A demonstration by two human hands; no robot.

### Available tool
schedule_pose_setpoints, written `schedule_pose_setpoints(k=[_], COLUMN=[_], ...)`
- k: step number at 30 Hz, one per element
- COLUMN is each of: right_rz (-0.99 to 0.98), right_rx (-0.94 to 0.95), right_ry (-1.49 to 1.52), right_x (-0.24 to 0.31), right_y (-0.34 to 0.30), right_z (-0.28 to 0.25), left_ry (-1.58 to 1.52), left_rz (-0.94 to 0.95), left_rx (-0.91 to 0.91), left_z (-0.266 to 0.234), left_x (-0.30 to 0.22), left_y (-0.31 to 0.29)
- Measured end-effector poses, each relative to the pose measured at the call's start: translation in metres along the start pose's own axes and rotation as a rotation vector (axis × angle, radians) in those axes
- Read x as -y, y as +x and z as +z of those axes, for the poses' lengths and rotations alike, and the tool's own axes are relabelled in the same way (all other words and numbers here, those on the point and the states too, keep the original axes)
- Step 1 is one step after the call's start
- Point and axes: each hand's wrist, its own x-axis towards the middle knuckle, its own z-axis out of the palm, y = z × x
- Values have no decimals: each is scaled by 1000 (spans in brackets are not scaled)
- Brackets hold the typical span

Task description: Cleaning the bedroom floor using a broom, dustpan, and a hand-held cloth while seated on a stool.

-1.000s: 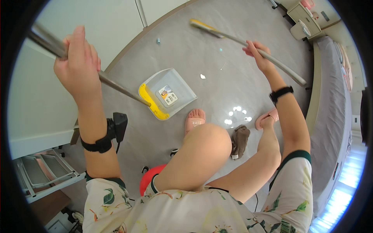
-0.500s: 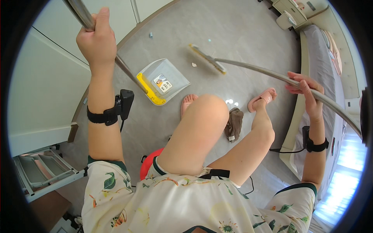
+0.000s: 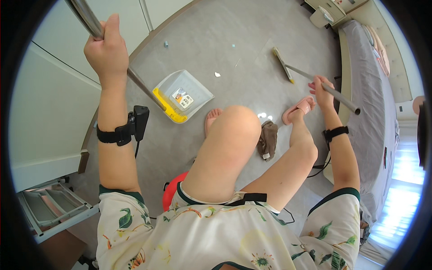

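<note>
My left hand point(image 3: 107, 54) is closed around the metal handle of a dustpan point(image 3: 193, 86), its thumb lying along the pole. The pan is clear with a yellow lip band and a label inside, and it rests on the floor left of my feet. With my right hand point(image 3: 322, 91) I grip the metal pole of a broom point(image 3: 284, 66); its free end points toward the bed. The broom's narrow head is out on the floor, ahead of my right foot. Between dustpan and broom lie a white scrap point(image 3: 218, 74) and small blue bits, one a blue piece point(image 3: 166, 44) near the cabinets.
A brown cloth point(image 3: 268, 140) lies on the floor between my feet, which wear pink slippers point(image 3: 299, 110). White cabinets point(image 3: 58, 58) line the left, with a folded step ladder point(image 3: 56, 204) below. A bed point(image 3: 366, 85) runs along the right, a bin point(image 3: 320, 18) beyond it.
The broom head has swung to the right and farther away. My right hand has moved left and forward, bringing the pole's end into view. My left hand and dustpan have hardly moved.
</note>
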Motion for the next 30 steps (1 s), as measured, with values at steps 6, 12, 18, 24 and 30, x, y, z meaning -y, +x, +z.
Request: schedule_pose_setpoints(k=[6,12,18,24,30], right_rz=[-66,16,125,-22,39], right_rx=[242,367,268,177,55], right_ry=[74,291,628,510,245], right_x=[58,117,125,113,74], right_y=[-78,-127,-139,-141,-152], right_z=[3,3,-4,-71,-88], left_ry=[-16,-118,-115,-147,-272], left_rz=[100,-16,-23,-23,-69], left_rx=[-2,11,18,80,163], left_z=[3,8,6,-11,-49], left_x=[0,-3,-7,-11,-15], left_y=[2,-1,-4,-4,-4])
